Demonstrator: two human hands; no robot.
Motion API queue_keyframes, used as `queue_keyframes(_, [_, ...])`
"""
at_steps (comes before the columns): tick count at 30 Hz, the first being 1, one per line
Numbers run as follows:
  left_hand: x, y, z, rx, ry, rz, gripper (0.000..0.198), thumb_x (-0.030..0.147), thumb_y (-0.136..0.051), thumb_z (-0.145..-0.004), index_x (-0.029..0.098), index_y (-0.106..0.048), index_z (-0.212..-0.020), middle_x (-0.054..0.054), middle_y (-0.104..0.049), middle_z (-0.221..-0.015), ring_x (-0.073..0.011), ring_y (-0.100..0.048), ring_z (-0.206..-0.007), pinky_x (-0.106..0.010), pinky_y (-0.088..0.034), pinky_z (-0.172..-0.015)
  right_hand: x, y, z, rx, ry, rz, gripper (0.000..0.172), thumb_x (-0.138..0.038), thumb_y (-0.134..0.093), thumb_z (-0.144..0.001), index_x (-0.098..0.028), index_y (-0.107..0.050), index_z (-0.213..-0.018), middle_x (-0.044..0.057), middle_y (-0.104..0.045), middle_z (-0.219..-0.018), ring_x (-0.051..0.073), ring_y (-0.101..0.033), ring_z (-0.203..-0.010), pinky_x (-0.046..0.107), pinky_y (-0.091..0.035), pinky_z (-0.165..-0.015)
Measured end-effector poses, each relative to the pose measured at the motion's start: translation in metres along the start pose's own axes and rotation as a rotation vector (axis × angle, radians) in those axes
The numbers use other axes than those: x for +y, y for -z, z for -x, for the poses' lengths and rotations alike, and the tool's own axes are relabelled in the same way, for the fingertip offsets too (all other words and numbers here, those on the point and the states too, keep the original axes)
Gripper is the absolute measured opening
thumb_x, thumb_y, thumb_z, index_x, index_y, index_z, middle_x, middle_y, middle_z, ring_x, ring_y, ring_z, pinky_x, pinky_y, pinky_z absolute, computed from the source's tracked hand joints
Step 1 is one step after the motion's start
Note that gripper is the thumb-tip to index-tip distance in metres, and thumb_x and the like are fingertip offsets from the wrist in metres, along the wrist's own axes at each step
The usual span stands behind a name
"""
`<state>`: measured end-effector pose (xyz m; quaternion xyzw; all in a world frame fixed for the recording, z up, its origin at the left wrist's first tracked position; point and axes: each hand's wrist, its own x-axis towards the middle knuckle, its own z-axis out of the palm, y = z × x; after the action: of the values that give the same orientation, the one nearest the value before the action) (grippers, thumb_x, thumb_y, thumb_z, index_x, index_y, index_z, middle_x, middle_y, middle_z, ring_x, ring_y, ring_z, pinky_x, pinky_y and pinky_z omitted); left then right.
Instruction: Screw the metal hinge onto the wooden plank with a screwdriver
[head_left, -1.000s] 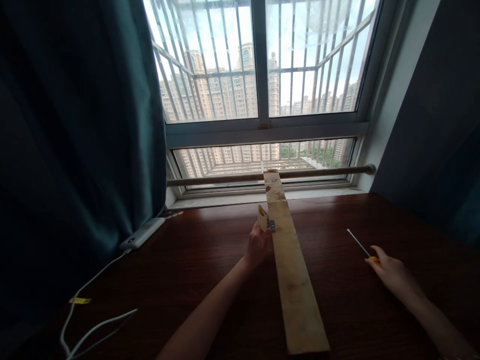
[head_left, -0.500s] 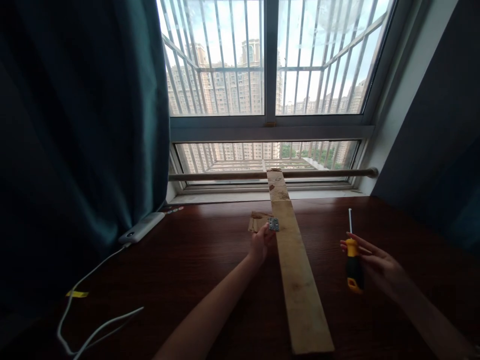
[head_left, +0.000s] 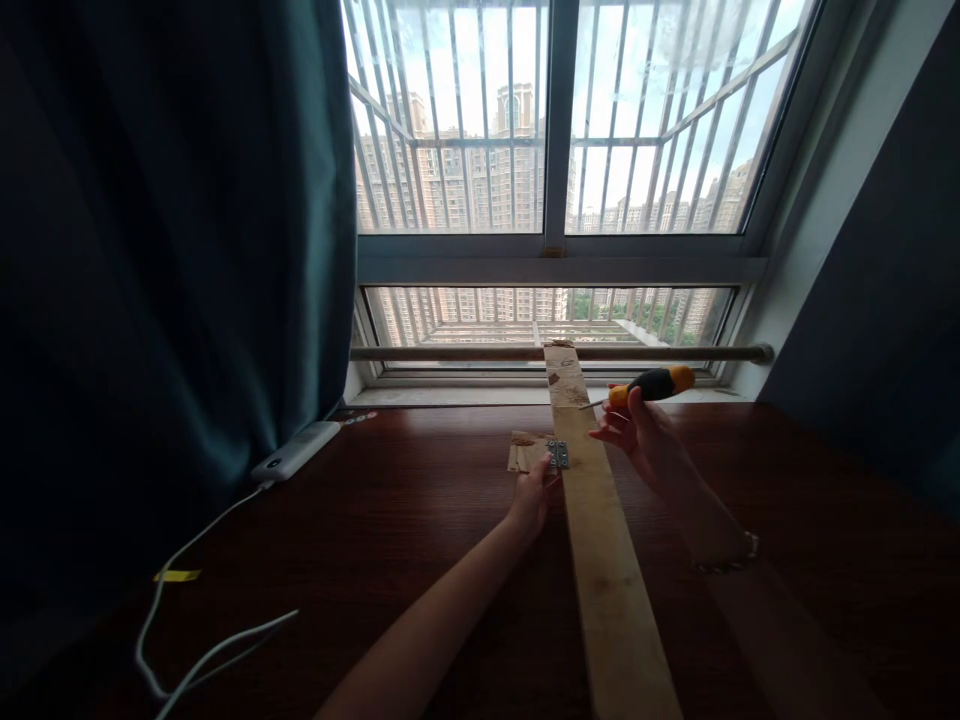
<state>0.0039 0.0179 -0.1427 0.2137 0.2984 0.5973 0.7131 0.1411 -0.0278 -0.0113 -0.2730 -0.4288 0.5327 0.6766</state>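
A long wooden plank (head_left: 609, 560) runs away from me across the dark brown tabletop towards the window. Against its left side lies a small wooden piece (head_left: 527, 452). A metal hinge (head_left: 557, 454) spans the seam between them. My left hand (head_left: 532, 497) is closed at the hinge's lower edge, its thumb on the metal; the other fingers are partly hidden underneath. Above the plank's right edge, my right hand (head_left: 643, 435) grips a yellow-and-black screwdriver (head_left: 652, 384). The tool is tilted, its shaft pointing left and slightly down over the plank, apart from the hinge.
A white power strip (head_left: 296, 450) with a white cable (head_left: 196, 522) lies at the left beside a dark blue curtain (head_left: 225, 200). Ahead, a horizontal rail (head_left: 465, 354) crosses before the barred window, near the plank's far end. A yellow strip (head_left: 178, 576) lies at the left.
My right hand has moved left and up towards the plank, turning the screwdriver from upright to nearly level. My left hand stays at the hinge. The whole view has shifted slightly.
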Motion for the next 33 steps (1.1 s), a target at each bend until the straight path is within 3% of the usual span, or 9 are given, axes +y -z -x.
queue_keyframes(3, [0.000, 0.000, 0.000, 0.014, 0.002, -0.018, 0.024, 0.021, -0.068, -0.066, 0.014, -0.062, -0.089, -0.007, -0.067, -0.085, -0.0153, -0.063, -0.075, -0.028, -0.049, -0.070, 0.007, 0.001, -0.015, 0.161, 0.043, 0.172, 0.045, -0.060, -0.062, -0.069, -0.017, -0.061, -0.084, -0.003, -0.049, -0.057, 0.009, -0.048, -0.047, 0.023, -0.051, -0.044])
queue_keyframes(6, [-0.001, 0.002, -0.002, 0.020, 0.000, -0.042, 0.023, 0.023, -0.069, -0.066, 0.015, -0.062, -0.087, -0.006, -0.067, -0.085, -0.0146, -0.063, -0.073, -0.027, -0.049, -0.068, 0.013, 0.010, -0.021, 0.253, 0.169, 0.376, 0.050, -0.062, -0.055, -0.072, -0.013, -0.063, -0.078, -0.003, -0.047, -0.050, 0.008, -0.044, -0.042, 0.018, -0.044, -0.037])
queue_keyframes(9, [-0.002, 0.005, -0.005, -0.002, -0.017, -0.058, 0.024, 0.023, -0.068, -0.066, 0.015, -0.062, -0.088, -0.006, -0.067, -0.087, -0.0144, -0.062, -0.075, -0.027, -0.049, -0.069, 0.019, 0.019, -0.024, 0.237, 0.251, 0.517, 0.050, -0.061, -0.053, -0.075, -0.012, -0.063, -0.072, 0.000, -0.051, -0.052, 0.009, -0.047, -0.041, 0.020, -0.044, -0.038])
queue_keyframes(13, [-0.003, 0.007, -0.006, -0.012, -0.020, -0.080, 0.026, 0.026, -0.068, -0.067, 0.015, -0.062, -0.090, -0.008, -0.067, -0.089, -0.0162, -0.063, -0.079, -0.028, -0.048, -0.071, 0.029, 0.025, -0.025, 0.167, 0.219, 0.639, 0.047, -0.058, -0.058, -0.073, -0.011, -0.062, -0.067, 0.003, -0.057, -0.054, 0.014, -0.055, -0.045, 0.024, -0.048, -0.040])
queue_keyframes(33, [0.002, 0.003, 0.000, -0.029, -0.040, -0.121, 0.029, 0.026, -0.068, -0.067, 0.016, -0.063, -0.094, -0.009, -0.065, -0.100, -0.0183, -0.061, -0.087, -0.029, -0.049, -0.073, 0.042, 0.025, -0.024, 0.154, 0.188, 0.713, 0.051, -0.062, -0.057, -0.070, -0.012, -0.064, -0.069, 0.006, -0.062, -0.058, 0.019, -0.060, -0.049, 0.030, -0.052, -0.044])
